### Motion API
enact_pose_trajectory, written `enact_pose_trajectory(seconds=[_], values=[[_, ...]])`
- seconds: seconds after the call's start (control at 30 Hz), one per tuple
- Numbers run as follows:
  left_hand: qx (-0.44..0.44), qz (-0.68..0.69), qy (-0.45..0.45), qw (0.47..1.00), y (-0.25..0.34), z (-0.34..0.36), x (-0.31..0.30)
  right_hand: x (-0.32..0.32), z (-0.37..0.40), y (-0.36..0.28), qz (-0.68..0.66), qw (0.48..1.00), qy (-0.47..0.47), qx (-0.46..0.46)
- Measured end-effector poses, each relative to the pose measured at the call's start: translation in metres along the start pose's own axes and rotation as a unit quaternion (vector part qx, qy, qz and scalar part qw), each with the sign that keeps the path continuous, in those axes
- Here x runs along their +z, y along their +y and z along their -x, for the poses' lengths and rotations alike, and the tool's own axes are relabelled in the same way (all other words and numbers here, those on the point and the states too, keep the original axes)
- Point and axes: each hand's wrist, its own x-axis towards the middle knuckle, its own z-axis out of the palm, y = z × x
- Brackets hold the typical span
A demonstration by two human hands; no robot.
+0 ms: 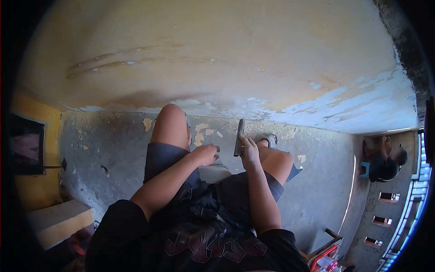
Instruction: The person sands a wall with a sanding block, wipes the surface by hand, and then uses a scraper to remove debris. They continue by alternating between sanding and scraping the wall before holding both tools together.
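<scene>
Right hand [250, 153] holds a dark, narrow bar-like tool [238, 139]: fingers wrapped on the near side, upper end pointing to 12 o'clock. Tool sits just right of view centre, over the grey floor [317, 190], between the spread knees; cannot tell if it touches anything else. Left hand [206, 155] is at 8 o'clock from the tool, apart from it, fingers loosely bent, palm side hidden, cannot tell whether anything is in it. Pale seat [215, 173] shows between the thighs, near the left hand. Sandalled foot [272, 140] at 2 o'clock from the right hand. Yellowish wall [217, 68] fills the 12 o'clock side; paint patchy and whitish between 2 and 3. Dark framed panel [27, 145] at 9, yellow-sided ledge [63, 222] at 8. Second person [385, 170] just past 3, beside a teal stool [364, 170]. Wall openings [381, 221] at 4; red item [324, 258], partly cut off, near 5.
</scene>
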Motion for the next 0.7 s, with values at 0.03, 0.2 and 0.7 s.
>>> enact_pose_trajectory(seconds=[0.03,0.2,0.7], values=[[-0.005,0.008,0.006,1.0,0.002,0.005,-0.004,-0.002,-0.004,0.005,0.01,1.0,-0.004,0.0],[0.11,0.141,0.287,0.941,0.033,0.023,-0.075,0.006,-0.012,0.018,-0.002,1.0,-0.005,0.008],[0.017,0.19,0.746,0.638,-0.036,-0.037,-0.192,0.016,-0.006,0.044,0.016,0.997,0.006,0.069]])
